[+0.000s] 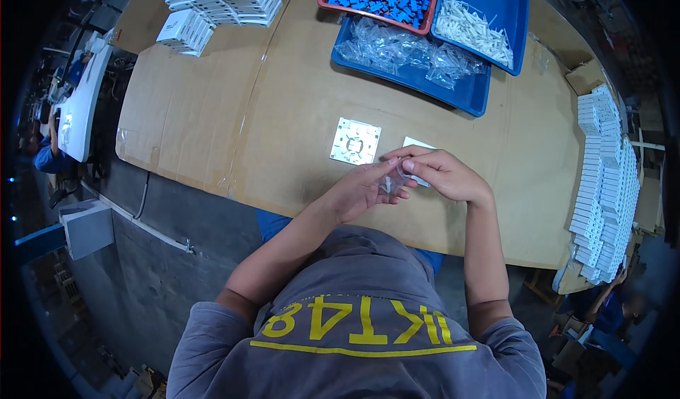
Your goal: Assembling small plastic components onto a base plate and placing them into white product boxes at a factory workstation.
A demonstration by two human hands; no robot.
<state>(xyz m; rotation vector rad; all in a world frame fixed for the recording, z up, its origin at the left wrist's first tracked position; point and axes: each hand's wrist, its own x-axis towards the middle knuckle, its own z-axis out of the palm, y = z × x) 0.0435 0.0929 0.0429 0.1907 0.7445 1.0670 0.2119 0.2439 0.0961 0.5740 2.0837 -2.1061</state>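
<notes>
Close together over the near part of the cardboard-topped table, both my hands are on a small clear plastic bag [390, 184] with something small and white in it. My left hand [354, 191] cups the bag from the left, its fingers curled under it. From the right, my right hand [453, 178] pinches the bag's upper edge between thumb and fingers. Just beyond my hands lies a flat white square plate [340, 144] with slots and a raised centre. A white flat piece [418, 143] is partly hidden beneath my right hand.
At the far side, a red tray [327, 4] of blue clips and a blue tray [520, 31] of white pieces rest by a blue tray [464, 104] of clear bags. White boxes [219, 2] are stacked far left; white stacks [602, 186] line the right edge.
</notes>
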